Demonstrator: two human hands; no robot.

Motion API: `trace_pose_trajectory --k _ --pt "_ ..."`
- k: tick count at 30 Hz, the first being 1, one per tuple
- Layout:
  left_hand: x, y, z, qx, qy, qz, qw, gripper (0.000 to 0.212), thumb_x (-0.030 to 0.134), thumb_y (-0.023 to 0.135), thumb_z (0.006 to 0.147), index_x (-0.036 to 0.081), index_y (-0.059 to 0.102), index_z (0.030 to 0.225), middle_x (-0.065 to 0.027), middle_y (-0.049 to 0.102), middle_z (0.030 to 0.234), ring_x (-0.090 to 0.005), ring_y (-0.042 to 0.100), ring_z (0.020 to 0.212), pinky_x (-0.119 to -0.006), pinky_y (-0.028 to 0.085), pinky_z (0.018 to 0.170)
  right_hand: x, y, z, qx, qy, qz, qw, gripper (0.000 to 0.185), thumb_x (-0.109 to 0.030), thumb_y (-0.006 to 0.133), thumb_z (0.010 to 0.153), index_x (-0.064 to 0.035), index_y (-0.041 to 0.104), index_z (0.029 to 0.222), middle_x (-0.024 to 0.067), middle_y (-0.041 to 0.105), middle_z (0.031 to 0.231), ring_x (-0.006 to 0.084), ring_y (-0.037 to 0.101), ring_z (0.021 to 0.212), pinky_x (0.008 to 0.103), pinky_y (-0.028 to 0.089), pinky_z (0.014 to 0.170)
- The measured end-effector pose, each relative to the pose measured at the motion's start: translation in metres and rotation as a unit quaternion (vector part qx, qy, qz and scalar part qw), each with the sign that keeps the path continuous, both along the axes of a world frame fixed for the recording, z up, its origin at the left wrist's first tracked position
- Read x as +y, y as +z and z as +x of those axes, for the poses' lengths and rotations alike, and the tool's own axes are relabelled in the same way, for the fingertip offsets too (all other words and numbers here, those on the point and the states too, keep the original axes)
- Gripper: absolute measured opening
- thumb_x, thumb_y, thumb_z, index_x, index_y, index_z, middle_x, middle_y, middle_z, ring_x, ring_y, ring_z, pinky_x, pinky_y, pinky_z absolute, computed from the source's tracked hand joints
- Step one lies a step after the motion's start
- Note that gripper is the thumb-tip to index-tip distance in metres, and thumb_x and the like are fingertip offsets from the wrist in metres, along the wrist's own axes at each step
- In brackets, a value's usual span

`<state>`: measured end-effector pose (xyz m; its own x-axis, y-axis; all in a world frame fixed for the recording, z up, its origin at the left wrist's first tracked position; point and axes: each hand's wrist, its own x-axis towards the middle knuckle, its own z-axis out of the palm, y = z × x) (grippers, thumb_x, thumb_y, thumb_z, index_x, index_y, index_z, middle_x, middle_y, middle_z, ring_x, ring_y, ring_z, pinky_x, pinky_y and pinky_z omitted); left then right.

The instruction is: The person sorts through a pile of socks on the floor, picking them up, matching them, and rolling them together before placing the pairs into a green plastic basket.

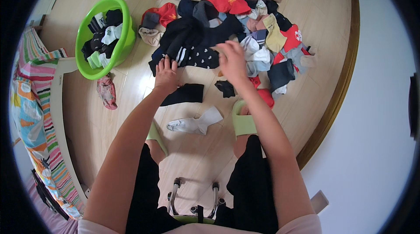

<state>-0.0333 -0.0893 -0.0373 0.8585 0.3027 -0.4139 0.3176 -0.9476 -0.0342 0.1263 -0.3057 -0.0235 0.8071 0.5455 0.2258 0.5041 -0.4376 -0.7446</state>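
A large pile of socks lies on the wooden floor before me. My left hand [166,73] rests palm down, fingers spread, at the near left edge of the pile, on dark fabric beside a black sock with white stripes [181,55]. My right hand [233,61] is raised at the right end of a black sock with small white hearts [202,57]; whether its fingers grip anything cannot be told. Nearer to me lie a black sock [188,93], a small crumpled black sock [225,88] and a white-grey sock [197,124].
A green plastic basin [126,45] at the left holds rolled socks. A pink patterned cloth item [107,92] lies below it. A bed frame [60,109] with a striped cover borders the left, a white wall [367,102] the right. My slippered feet flank the near socks; a chrome-legged stool stands beneath me.
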Motion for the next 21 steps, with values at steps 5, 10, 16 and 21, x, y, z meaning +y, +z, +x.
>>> trace_pose_trajectory --k 5,10,16,21 --pt "-0.002 0.001 0.001 0.033 0.017 0.015 0.999 0.099 0.037 0.09 0.067 0.006 0.037 0.144 -0.0251 0.026 0.159 -0.0418 0.031 0.145 -0.055 0.032 0.115 0.077 0.006 -0.009 -0.012 0.057 -0.113 0.992 0.053 -0.009 0.068 0.085 -0.0218 0.059 0.135 0.0183 0.041 0.149 0.0404 0.042 0.132 0.0501 0.04 0.107" --pt "-0.005 -0.006 0.002 -0.001 0.037 0.009 0.999 0.097 0.035 0.09 0.066 0.006 0.039 0.144 -0.0239 0.025 0.16 -0.0416 0.031 0.146 -0.055 0.032 0.116 0.106 -0.011 0.015 0.117 0.062 -0.204 0.97 0.051 -0.02 0.065 0.091 -0.0118 0.054 0.14 0.0112 0.039 0.155 0.038 0.036 0.138 0.0541 0.039 0.107" --pt "-0.002 -0.003 -0.004 -0.006 0.038 -0.005 0.999 0.099 0.033 0.091 0.064 0.006 0.04 0.144 -0.0254 0.024 0.16 -0.0432 0.03 0.145 -0.053 0.03 0.117 0.088 0.001 0.037 0.135 -0.101 0.195 0.966 0.021 -0.01 0.068 0.092 0.0017 0.072 0.108 0.0167 0.072 0.109 0.027 0.069 0.097 0.0336 0.053 0.087" --pt "-0.003 0.001 -0.005 -0.011 0.047 -0.02 0.999 0.094 0.031 0.089 0.066 0.006 0.041 0.144 -0.0251 0.025 0.16 -0.0437 0.03 0.145 -0.057 0.03 0.116 0.037 0.019 0.046 0.244 -0.158 0.247 0.924 0.016 -0.007 0.076 0.087 -0.0009 0.076 0.102 0.0009 0.071 0.086 0.0057 0.059 0.071 0.0224 0.049 0.065"
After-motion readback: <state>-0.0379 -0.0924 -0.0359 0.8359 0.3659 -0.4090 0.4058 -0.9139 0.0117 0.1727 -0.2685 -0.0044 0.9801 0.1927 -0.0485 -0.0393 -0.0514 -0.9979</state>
